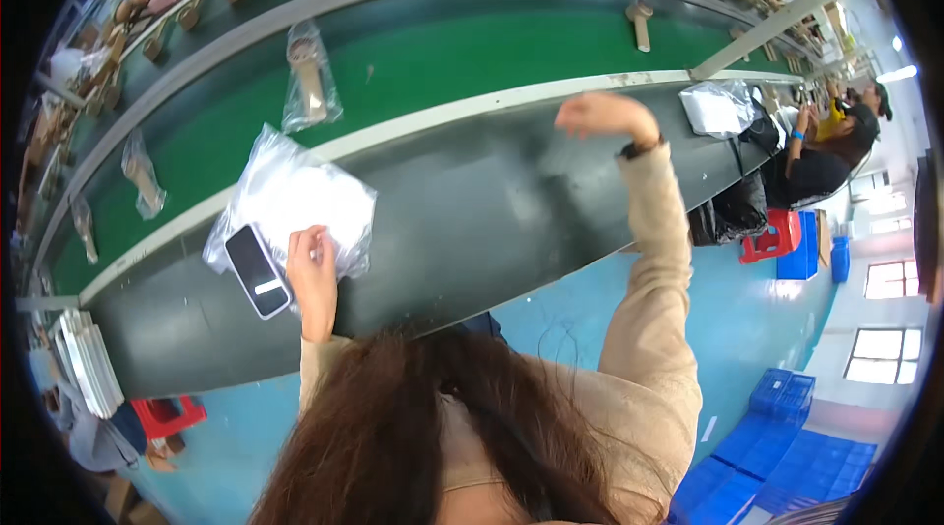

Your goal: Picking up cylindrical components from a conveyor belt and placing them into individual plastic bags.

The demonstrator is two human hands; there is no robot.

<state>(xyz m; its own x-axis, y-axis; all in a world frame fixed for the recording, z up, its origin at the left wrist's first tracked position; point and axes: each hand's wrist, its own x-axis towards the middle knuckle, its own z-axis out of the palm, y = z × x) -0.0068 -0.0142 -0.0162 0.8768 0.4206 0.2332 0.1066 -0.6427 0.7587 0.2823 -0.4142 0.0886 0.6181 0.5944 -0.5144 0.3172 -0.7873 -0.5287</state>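
My left hand [313,279] rests at the near edge of a pile of clear plastic bags [305,196] on the dark worktable. Its fingers are curled together in a pinch on the bag film, though the exact grip is partly hidden. Just left of it, a phone [258,271] with a dark screen and pale case lies tilted on the bags. Out to the right, my right hand [605,115] hovers over the far side of the table, slightly blurred. Its fingers are bent and pressed together, and nothing shows in them.
Beyond a pale rail [442,120], a green conveyor belt [472,48] carries a bagged tan object with round head and handle [308,78] and an unbagged one [640,26]. More bags [718,109] lie at the table's right. People sit farther right, near a red stool [772,236] and blue crates [787,456].
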